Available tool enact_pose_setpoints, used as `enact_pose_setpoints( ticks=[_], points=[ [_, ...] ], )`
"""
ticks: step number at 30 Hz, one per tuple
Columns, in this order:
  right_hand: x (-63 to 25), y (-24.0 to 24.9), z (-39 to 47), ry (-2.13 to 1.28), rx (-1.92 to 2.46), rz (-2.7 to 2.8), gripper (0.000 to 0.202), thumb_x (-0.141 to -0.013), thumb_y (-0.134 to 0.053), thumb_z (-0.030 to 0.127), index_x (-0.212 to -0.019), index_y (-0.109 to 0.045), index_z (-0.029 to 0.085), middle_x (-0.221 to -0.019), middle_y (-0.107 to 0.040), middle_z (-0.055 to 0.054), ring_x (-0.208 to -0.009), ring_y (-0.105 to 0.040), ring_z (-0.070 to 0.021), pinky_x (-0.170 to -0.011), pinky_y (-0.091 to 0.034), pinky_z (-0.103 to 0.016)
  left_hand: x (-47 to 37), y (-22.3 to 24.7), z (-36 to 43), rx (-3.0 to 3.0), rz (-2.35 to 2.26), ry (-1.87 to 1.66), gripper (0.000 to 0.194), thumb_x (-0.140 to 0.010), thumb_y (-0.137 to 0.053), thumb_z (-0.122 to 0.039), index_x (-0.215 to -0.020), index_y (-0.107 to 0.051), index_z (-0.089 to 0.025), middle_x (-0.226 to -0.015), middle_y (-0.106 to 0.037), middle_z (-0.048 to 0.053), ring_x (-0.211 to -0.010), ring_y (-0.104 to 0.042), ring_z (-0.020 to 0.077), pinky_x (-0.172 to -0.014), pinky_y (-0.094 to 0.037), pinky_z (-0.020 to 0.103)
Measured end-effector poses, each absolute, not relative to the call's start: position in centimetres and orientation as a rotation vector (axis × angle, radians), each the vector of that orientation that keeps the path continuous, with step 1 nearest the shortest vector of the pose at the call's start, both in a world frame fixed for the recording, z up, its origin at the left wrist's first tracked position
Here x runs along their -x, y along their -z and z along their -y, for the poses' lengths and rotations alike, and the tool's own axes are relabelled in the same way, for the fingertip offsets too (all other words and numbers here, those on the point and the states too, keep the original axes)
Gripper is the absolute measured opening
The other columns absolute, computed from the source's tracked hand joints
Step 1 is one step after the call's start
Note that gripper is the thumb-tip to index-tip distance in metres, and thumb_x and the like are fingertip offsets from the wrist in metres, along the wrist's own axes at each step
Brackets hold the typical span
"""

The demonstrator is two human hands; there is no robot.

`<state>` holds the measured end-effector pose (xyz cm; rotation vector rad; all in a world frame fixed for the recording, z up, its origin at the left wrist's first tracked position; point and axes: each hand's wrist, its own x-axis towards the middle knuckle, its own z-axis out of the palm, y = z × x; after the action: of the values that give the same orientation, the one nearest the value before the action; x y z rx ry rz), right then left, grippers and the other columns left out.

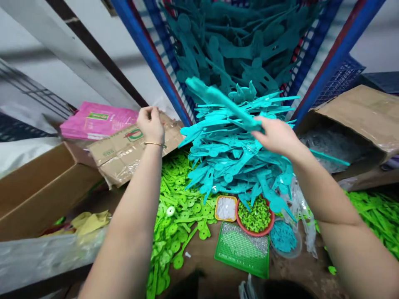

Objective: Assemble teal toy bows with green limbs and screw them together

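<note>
My right hand (pixel 276 135) is closed on one end of a long teal plastic piece (pixel 222 101), flat with a rounded far end. It is tilted up to the left over a heap of similar teal plastic pieces (pixel 230 155) that spills from a blue crate (pixel 158 62). To the left, my left hand (pixel 151 123) is raised with its fingers curled together, above a flattened cardboard box (pixel 120 151). Whatever it may hold is hidden. A thin bracelet (pixel 154 144) circles that wrist.
Lime-green plastic pieces (pixel 174 216) lie below the teal heap. In front are a small tray of white bits (pixel 226 208), a red bowl (pixel 238 218) of green parts, a green tray (pixel 243 265) with tiny metal bits and a tub of blue parts (pixel 283 236). Cardboard boxes (pixel 364 112) stand both sides.
</note>
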<state>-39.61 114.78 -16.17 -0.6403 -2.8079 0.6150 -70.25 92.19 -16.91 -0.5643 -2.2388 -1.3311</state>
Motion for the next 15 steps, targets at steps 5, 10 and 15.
enact_pose_setpoints(
  ticks=[5, 10, 15],
  points=[
    [47.0, 19.7, -117.1, -0.649, 0.986, 2.637, 0.043, -0.093, -0.047, 0.036, -0.122, -0.05, 0.005, -0.112, -0.062, -0.02, -0.113, -0.056, -0.0349, -0.098, -0.039, -0.051, 74.5, 18.6, -97.5, 0.184, 2.474, 1.457, 0.045, -0.065, -0.075, -0.008, -0.1, -0.046, -0.013, -0.107, -0.059, 0.005, -0.099, -0.058, 0.0156, -0.1, -0.046, 0.038],
    [47.0, 23.7, -118.7, -0.931, 1.169, 2.372, 0.083, -0.087, -0.047, 0.064, -0.14, -0.028, 0.003, -0.129, -0.05, -0.026, -0.117, -0.052, -0.04, -0.097, -0.04, -0.054, 76.9, 20.4, -101.6, 0.212, 2.463, 1.578, 0.057, -0.058, -0.072, 0.004, -0.1, -0.038, -0.013, -0.089, -0.057, -0.006, -0.08, -0.056, 0.0069, -0.092, -0.053, 0.035],
    [46.6, 24.3, -118.4, -1.534, 1.012, 2.125, 0.081, -0.082, -0.06, 0.057, -0.141, -0.027, 0.012, -0.132, -0.051, -0.02, -0.123, -0.049, -0.0348, -0.104, -0.035, -0.052, 78.0, 20.1, -102.1, 0.202, 2.447, 1.569, 0.046, -0.053, -0.079, -0.006, -0.079, -0.043, -0.017, -0.062, -0.047, -0.012, -0.072, -0.055, 0.0104, -0.09, -0.054, 0.047]
  ],
)
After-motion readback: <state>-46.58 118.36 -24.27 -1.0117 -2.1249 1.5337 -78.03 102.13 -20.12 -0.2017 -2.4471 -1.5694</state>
